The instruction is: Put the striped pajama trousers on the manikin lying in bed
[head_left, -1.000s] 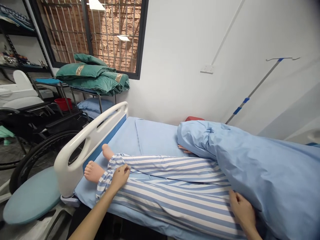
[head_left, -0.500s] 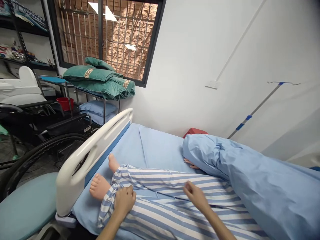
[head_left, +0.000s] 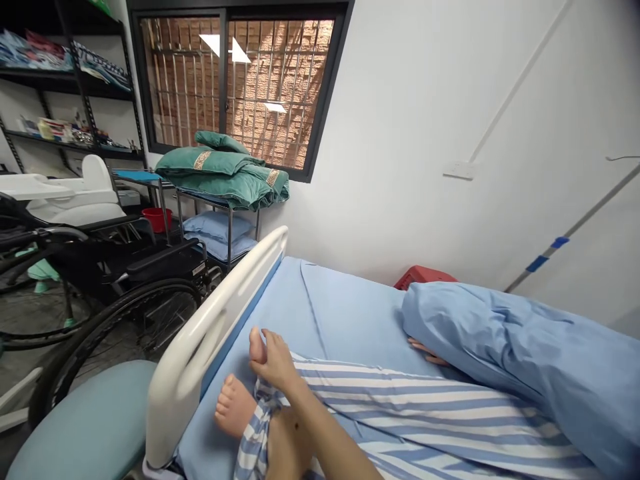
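A manikin in blue-and-white striped trousers (head_left: 425, 413) lies on a bed with a blue sheet (head_left: 340, 313). Its upper body is hidden under a blue quilt (head_left: 525, 353). My right hand (head_left: 274, 363) reaches across and is closed around the far ankle, just below the far foot (head_left: 257, 339). My left hand (head_left: 284, 441) is closed on the bunched cuff of the near trouser leg, beside the near foot (head_left: 231, 407). Its fingers are mostly hidden. A manikin hand (head_left: 425, 350) peeks from under the quilt.
The white footboard (head_left: 210, 333) stands just left of the feet. Beyond it are a blue padded seat (head_left: 75, 420), a black wheelchair (head_left: 125, 287) and a rack with folded green quilts (head_left: 225, 173). A red basket (head_left: 425, 275) sits by the wall behind the bed.
My right hand left the quilt's edge, crossed over the striped legs and closed at the far ankle. My left hand stayed on the near cuff. The view has swung left.
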The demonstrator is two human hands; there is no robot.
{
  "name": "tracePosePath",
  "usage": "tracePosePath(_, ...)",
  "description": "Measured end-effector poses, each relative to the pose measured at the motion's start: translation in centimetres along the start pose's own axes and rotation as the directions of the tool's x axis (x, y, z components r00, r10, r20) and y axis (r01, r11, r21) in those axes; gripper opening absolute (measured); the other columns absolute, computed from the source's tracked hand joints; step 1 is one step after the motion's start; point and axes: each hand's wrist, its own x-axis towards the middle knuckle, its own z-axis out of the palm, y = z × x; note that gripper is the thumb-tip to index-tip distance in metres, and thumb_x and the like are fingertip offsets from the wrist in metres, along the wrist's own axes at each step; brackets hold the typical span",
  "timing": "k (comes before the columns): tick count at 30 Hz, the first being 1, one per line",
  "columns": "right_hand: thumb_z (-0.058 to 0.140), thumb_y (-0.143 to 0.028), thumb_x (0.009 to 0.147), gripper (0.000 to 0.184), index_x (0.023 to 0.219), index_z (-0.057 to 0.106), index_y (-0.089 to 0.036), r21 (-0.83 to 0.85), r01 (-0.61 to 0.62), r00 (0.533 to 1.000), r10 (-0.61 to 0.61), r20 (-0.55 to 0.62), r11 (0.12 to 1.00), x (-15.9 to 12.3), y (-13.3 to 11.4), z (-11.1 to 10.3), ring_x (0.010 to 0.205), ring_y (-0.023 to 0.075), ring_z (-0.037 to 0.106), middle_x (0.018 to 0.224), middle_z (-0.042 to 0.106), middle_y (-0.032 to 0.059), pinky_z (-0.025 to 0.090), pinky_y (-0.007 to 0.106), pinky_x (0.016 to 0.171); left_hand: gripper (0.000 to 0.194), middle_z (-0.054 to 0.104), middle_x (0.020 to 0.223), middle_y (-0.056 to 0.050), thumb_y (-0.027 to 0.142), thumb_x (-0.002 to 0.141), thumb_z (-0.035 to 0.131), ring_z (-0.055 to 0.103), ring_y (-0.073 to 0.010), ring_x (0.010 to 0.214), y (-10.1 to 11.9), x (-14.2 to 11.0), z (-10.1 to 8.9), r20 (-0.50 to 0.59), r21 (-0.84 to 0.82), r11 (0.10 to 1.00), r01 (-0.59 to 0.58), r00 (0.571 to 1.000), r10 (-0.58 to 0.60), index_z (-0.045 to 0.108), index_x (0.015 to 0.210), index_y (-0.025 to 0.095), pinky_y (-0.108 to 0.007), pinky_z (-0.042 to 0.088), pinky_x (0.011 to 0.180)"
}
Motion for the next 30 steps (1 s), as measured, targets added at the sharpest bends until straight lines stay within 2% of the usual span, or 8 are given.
tracePosePath(1,0.066,-0.038,0.064,0.074,0.129,0.036,-0.018,0.003,-0.012,1.000,0.012,0.015,1.000,0.0,0.0,0.5,0.112,0.0266,0.045,0.124,0.050,0.0096,0.034,0.034,0.091,0.038,0.053,0.066,-0.010,0.029,0.085,0.030,0.054,-0.0229,0.068,-0.6,0.7,-0.8,-0.105,0.002,0.989,0.146,0.984,-0.145,0.052,0.055,0.022,-0.038,0.034,0.056)
tracePosePath(3,0.067,-0.039,0.062,0.075,0.128,0.036,-0.020,-0.010,-0.059,0.996,0.060,0.071,0.998,-0.1,0.4,1.4,0.108,0.0261,0.049,0.120,0.053,0.0082,0.035,0.034,0.086,0.039,0.045,0.067,-0.007,0.028,0.087,0.021,0.051,-0.0222,0.072,-1.5,1.7,-2.1,-0.388,-0.068,0.869,0.490,0.789,-0.476,0.044,0.056,0.021,-0.036,0.032,0.055)
tracePosePath(5,0.067,-0.041,0.062,0.065,0.118,0.044,-0.020,-0.058,-0.137,0.981,0.144,0.133,0.989,-0.2,0.9,1.9,0.101,0.0260,0.054,0.111,0.058,0.0072,0.036,0.033,0.080,0.035,0.036,0.068,-0.004,0.025,0.087,0.018,0.047,-0.0212,0.074,-1.9,2.2,-2.7,-0.512,-0.187,0.738,0.649,0.577,-0.637,0.036,0.058,0.021,-0.033,0.029,0.054)
tracePosePath(6,0.068,-0.042,0.061,0.059,0.112,0.048,-0.020,-0.089,-0.177,0.970,0.189,0.150,0.980,-0.2,1.1,2.1,0.097,0.0262,0.056,0.107,0.060,0.0071,0.036,0.032,0.078,0.032,0.032,0.067,-0.002,0.024,0.086,0.018,0.045,-0.0204,0.072,-1.9,2.2,-2.8,-0.507,-0.211,0.722,0.659,0.558,-0.657,0.033,0.058,0.021,-0.032,0.027,0.053)
tracePosePath(12,0.073,-0.046,0.051,0.058,0.098,0.050,-0.021,-0.188,-0.244,0.951,0.273,0.145,0.951,0.0,2.1,2.9,0.088,0.0265,0.059,0.094,0.064,0.0050,0.037,0.031,0.071,0.026,0.026,0.063,-0.001,0.018,0.083,0.019,0.040,-0.0205,0.066,-1.7,2.0,-2.1,-0.399,-0.030,0.768,0.640,0.697,-0.596,0.034,0.061,0.021,-0.034,0.025,0.053)
tracePosePath(19,0.074,-0.050,0.045,0.060,0.093,0.052,-0.021,-0.281,-0.295,0.930,0.342,0.136,0.913,0.0,2.1,3.0,0.087,0.0295,0.060,0.090,0.066,0.0061,0.039,0.037,0.075,0.027,0.025,0.062,-0.001,0.028,0.083,0.019,0.041,-0.0212,0.068,-1.5,1.9,-2.4,-0.504,-0.101,0.794,0.600,0.657,-0.560,0.037,0.065,0.022,-0.034,0.028,0.055)
tracePosePath(26,0.072,-0.046,0.047,0.056,0.092,0.052,-0.021,-0.268,-0.318,0.929,0.356,0.105,0.909,-0.2,1.7,2.8,0.088,0.0295,0.060,0.089,0.066,0.0066,0.040,0.037,0.075,0.024,0.022,0.064,0.000,0.022,0.082,0.022,0.037,-0.0184,0.063,-0.7,1.4,-3.2,-0.595,-0.067,0.801,0.594,0.621,-0.510,0.036,0.063,0.020,-0.029,0.017,0.048)
tracePosePath(30,0.070,-0.044,0.049,0.052,0.091,0.053,-0.020,-0.258,-0.306,0.940,0.334,0.072,0.916,-0.5,1.9,3.2,0.089,0.0298,0.059,0.089,0.065,0.0074,0.040,0.037,0.075,0.027,0.014,0.062,0.002,0.020,0.084,0.016,0.034,-0.0177,0.061,-0.5,1.3,-3.3,-0.675,-0.057,0.796,0.602,0.564,-0.475,0.030,0.060,0.020,-0.029,0.018,0.049)
